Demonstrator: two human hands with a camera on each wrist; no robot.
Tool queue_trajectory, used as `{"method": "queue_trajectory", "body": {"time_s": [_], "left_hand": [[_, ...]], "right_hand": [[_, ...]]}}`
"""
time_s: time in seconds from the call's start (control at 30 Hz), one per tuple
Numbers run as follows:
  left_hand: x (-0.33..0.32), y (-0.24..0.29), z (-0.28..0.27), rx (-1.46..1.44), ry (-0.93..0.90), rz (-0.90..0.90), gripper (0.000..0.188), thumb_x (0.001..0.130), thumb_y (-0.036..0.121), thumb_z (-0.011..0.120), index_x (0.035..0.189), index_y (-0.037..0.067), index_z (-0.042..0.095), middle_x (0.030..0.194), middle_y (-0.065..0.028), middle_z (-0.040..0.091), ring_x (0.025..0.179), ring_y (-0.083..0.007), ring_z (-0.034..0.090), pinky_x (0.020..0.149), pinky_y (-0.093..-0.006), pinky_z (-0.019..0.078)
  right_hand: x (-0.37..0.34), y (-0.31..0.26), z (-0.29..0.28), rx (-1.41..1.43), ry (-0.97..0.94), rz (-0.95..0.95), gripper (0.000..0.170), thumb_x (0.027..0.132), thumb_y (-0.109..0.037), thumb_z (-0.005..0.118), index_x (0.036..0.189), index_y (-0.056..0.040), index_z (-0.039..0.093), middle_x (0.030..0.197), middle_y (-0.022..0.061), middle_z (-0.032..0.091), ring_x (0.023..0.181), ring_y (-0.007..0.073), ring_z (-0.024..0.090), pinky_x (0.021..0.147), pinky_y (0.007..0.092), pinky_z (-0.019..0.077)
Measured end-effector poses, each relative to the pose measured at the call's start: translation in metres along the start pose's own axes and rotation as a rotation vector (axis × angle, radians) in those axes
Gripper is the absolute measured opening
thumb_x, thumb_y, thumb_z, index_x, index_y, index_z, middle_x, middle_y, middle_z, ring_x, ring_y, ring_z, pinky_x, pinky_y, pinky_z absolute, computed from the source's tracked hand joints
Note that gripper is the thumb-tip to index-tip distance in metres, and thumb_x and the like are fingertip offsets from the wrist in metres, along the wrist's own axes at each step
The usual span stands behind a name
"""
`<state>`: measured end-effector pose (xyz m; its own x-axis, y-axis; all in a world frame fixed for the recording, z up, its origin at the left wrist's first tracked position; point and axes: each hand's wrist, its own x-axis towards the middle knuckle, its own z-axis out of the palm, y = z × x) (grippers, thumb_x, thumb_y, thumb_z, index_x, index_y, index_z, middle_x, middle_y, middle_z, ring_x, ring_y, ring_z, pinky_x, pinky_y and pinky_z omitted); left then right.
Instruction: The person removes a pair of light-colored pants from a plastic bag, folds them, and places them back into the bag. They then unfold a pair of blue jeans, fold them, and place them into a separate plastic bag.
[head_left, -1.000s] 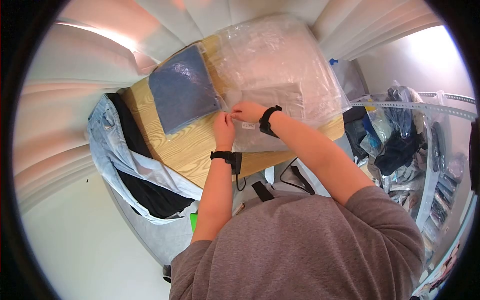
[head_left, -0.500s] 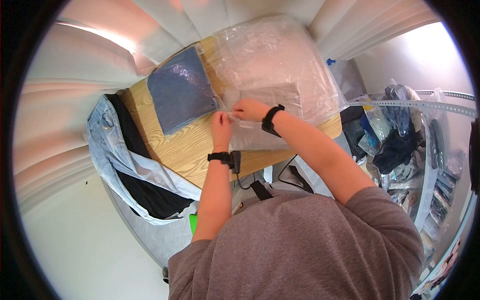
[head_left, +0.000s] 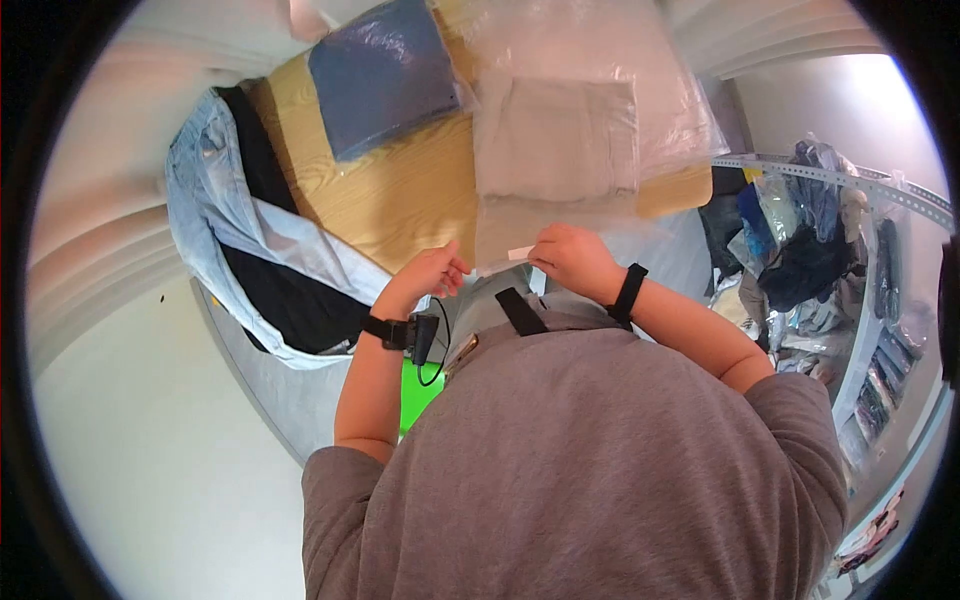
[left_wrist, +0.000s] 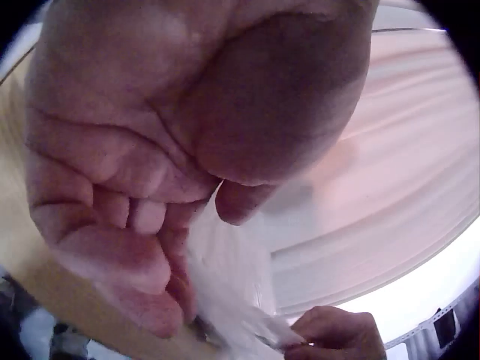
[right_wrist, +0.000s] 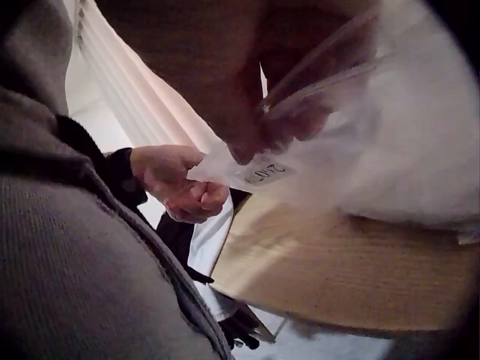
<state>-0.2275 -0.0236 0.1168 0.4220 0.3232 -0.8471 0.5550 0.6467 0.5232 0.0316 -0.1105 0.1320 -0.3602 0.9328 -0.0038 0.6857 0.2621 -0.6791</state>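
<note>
Right grip pinches plastic bag past worktop edge; left grip, loosely curled, holds nothing. From them, room lies at ten o'clock, denim garment at nine.

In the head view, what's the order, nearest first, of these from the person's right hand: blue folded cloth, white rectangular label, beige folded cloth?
1. White rectangular label: just left of the right hand.
2. Beige folded cloth in clear plastic: on the wooden table, ahead of that hand.
3. Blue folded cloth: toward the table's far left.
</note>
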Motion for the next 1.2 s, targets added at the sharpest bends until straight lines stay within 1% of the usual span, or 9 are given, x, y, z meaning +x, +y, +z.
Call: {"method": "queue_trajectory", "body": {"time_s": [0.2, 0.47, 0.53, 0.57, 0.63, 0.8, 1.03, 1.13, 1.2], "left_hand": [[-0.003, -0.028, 0.02, 0.019, -0.13, 0.05, 0.033, 0.093, 0.036, 0.045, 0.083, 0.007, 0.059, 0.065, 0.0026, 0.053, 0.058, -0.0074, 0.049, 0.053, -0.0206, 0.0363], [0.001, -0.055, 0.041, -0.106, -0.032, 0.234, 0.024, 0.09, 0.026, 0.052, 0.075, 0.008, 0.057, 0.063, 0.0046, 0.05, 0.055, -0.005, 0.042, 0.051, -0.0194, 0.0338], [-0.003, -0.055, 0.046, -0.077, -0.023, 0.228, 0.023, 0.089, 0.025, 0.052, 0.075, 0.008, 0.057, 0.063, 0.0047, 0.05, 0.056, -0.0048, 0.042, 0.051, -0.0193, 0.0337], [-0.003, -0.054, 0.047, -0.095, -0.046, 0.236, 0.022, 0.089, 0.024, 0.052, 0.076, 0.007, 0.058, 0.063, 0.0045, 0.05, 0.056, -0.0049, 0.043, 0.051, -0.0194, 0.0341], [-0.004, -0.054, 0.049, -0.098, -0.088, 0.244, 0.022, 0.089, 0.024, 0.053, 0.077, 0.007, 0.058, 0.064, 0.0042, 0.051, 0.057, -0.0051, 0.043, 0.052, -0.0195, 0.0345], [0.003, -0.054, 0.037, 0.102, -0.2, 0.255, 0.02, 0.09, 0.024, 0.051, 0.08, 0.008, 0.058, 0.068, 0.0026, 0.054, 0.059, -0.0059, 0.045, 0.053, -0.0197, 0.0346], [0.019, -0.068, 0.03, 0.261, -0.279, 0.279, 0.021, 0.09, 0.024, 0.051, 0.081, 0.007, 0.058, 0.069, 0.0012, 0.056, 0.06, -0.0064, 0.047, 0.054, -0.0206, 0.0369], [0.022, -0.074, 0.04, 0.307, -0.261, 0.331, 0.023, 0.089, 0.024, 0.052, 0.079, 0.004, 0.058, 0.068, 0.0004, 0.056, 0.06, -0.0079, 0.049, 0.054, -0.0222, 0.0389], [0.024, -0.079, 0.046, 0.419, -0.068, 0.452, 0.027, 0.085, 0.025, 0.056, 0.072, 0.001, 0.057, 0.06, -0.0038, 0.057, 0.054, -0.0108, 0.053, 0.051, -0.0271, 0.0411]], "right_hand": [[-0.018, -0.017, 0.028, -0.029, -0.028, 0.06, 0.01, 0.078, -0.017, 0.058, 0.08, -0.008, 0.062, 0.08, 0.0072, 0.057, 0.08, 0.0274, 0.057, 0.067, 0.0391, 0.0473], [-0.044, -0.033, 0.04, 0.052, 0.002, 0.084, 0.014, 0.08, -0.019, 0.058, 0.084, -0.007, 0.064, 0.081, 0.0089, 0.061, 0.08, 0.03, 0.058, 0.068, 0.0379, 0.0481], [-0.048, -0.047, 0.043, 0.41, -0.205, 0.424, 0.022, 0.085, -0.026, 0.058, 0.085, -0.0042, 0.064, 0.078, 0.0085, 0.061, 0.077, 0.0251, 0.06, 0.069, 0.0334, 0.0494], [-0.049, -0.048, 0.051, 0.413, -0.187, 0.435, 0.022, 0.085, -0.026, 0.058, 0.085, -0.0042, 0.064, 0.078, 0.0085, 0.061, 0.077, 0.0251, 0.06, 0.069, 0.0334, 0.0494], [-0.047, -0.051, 0.07, 1.093, -0.335, 0.768, 0.032, 0.088, -0.034, 0.057, 0.086, -0.0025, 0.063, 0.077, 0.006, 0.061, 0.075, 0.017, 0.059, 0.07, 0.0285, 0.05], [-0.029, -0.058, 0.105, 1.44, -0.174, 0.932, 0.026, 0.089, -0.03, 0.058, 0.093, -0.0046, 0.062, 0.083, 0.0021, 0.061, 0.077, 0.0101, 0.057, 0.072, 0.0223, 0.0472], [-0.03, -0.083, 0.154, 1.642, 0.494, 1.047, 0.015, 0.087, -0.018, 0.061, 0.083, -0.004, 0.063, 0.071, -0.0014, 0.057, 0.063, 0.0066, 0.05, 0.058, 0.02, 0.0407], [-0.033, -0.091, 0.174, 1.658, 0.727, 1.048, 0.014, 0.086, -0.016, 0.061, 0.08, -0.0037, 0.063, 0.068, -0.0023, 0.054, 0.059, 0.0061, 0.046, 0.054, 0.0197, 0.0371], [-0.031, -0.095, 0.183, 1.642, 0.836, 1.037, 0.015, 0.086, -0.016, 0.061, 0.079, -0.0035, 0.062, 0.066, -0.0028, 0.053, 0.057, 0.0058, 0.044, 0.052, 0.0197, 0.0357]]}}
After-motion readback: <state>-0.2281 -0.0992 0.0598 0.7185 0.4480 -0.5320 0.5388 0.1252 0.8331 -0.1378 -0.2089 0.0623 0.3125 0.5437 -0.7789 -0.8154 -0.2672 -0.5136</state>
